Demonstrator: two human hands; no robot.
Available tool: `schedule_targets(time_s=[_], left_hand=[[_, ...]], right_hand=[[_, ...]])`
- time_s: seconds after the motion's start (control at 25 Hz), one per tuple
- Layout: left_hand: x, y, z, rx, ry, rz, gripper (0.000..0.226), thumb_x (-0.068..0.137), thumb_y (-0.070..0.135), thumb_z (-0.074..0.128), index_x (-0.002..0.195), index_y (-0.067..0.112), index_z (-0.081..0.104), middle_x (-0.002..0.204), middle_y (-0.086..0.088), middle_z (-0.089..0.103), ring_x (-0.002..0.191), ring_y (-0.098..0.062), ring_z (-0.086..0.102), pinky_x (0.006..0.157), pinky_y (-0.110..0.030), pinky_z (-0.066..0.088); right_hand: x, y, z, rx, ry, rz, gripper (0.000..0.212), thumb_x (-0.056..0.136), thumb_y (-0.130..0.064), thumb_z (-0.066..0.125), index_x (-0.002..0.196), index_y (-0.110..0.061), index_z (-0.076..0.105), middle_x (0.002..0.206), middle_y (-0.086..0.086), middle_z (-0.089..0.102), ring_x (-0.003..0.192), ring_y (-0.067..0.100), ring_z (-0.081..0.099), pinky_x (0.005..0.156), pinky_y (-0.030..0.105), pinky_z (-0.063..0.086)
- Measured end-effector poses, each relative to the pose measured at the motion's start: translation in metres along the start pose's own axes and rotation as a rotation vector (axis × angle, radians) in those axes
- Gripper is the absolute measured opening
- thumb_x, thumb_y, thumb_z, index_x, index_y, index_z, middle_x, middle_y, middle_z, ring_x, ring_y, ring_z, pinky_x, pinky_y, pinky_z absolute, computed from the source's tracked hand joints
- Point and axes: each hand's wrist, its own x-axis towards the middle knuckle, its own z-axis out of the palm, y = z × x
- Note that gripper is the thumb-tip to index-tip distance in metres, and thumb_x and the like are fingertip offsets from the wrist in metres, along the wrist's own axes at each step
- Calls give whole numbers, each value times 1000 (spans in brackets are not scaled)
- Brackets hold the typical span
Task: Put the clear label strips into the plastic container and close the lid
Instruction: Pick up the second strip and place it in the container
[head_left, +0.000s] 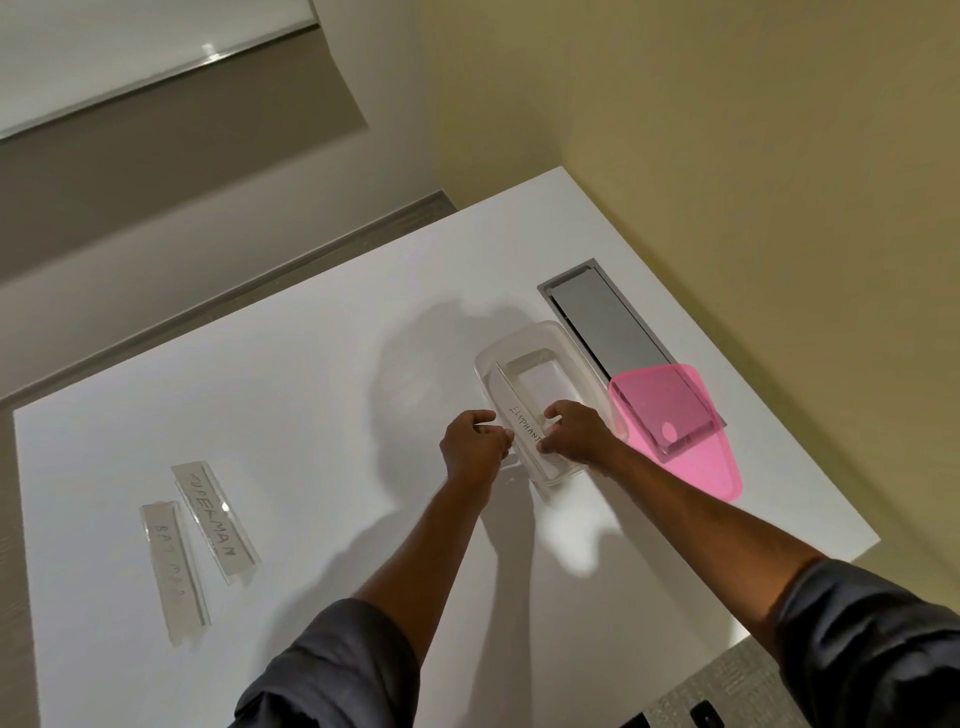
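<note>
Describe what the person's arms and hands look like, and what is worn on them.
Both hands, the left hand and the right hand, are bare: no gloves, rings or watch show. The forearms are bare too. Each arm has a dark grey-blue fabric sleeve pushed up near the elbow, the left sleeve and the right sleeve, both loosely creased. No markings or logos are visible.

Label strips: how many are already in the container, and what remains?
None lies fully inside yet. Both hands, left hand and right hand, hold the ELEPHANT strip over the open container. The SUPERMAN strip and the BAT strip wait on the table; the pink lid lies beside the container.
</note>
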Motion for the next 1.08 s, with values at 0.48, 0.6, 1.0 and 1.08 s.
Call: schedule_targets(time_s=[0.48, 0.6, 1.0, 1.08], left_hand=[[1, -5, -8, 11, -79, -5, 38, 93, 7, 83, 127, 12, 68, 105, -10, 82, 92, -24, 83, 87, -39, 70], [-2, -8, -17, 8, -88, -25, 37, 94, 10, 83, 128, 14, 68, 108, -11, 81, 96, -25, 82, 89, -40, 69], [-16, -35, -118, -51, 54, -6, 15, 100, 11, 65, 108, 11, 78, 104, -13, 81, 73, -18, 75, 75, -31, 67], [-19, -43, -148, -54, 124, 5, 14, 101, 11, 64, 104, 13, 78, 100, -10, 81, 73, -17, 75, 67, -25, 65]], right_hand=[[-2, -11, 13, -173, 12, -17, 76, 84, -18, 87, 149, -3, 51, 145, 17, 64, 130, 35, 65, 106, 41, 58], [-4, -14, 13, -167, 32, -13, 87, 79, -21, 93, 153, -5, 50, 147, 17, 61, 133, 35, 63, 109, 43, 55], [-36, -68, 28, 162, 490, -324, 31, 96, -11, 73, 128, -12, 70, 128, 4, 69, 99, 18, 70, 77, 9, 44], [-43, -88, 43, 192, 464, -367, 29, 96, -9, 72, 126, -11, 72, 125, 3, 72, 96, 17, 69, 78, 8, 44]])
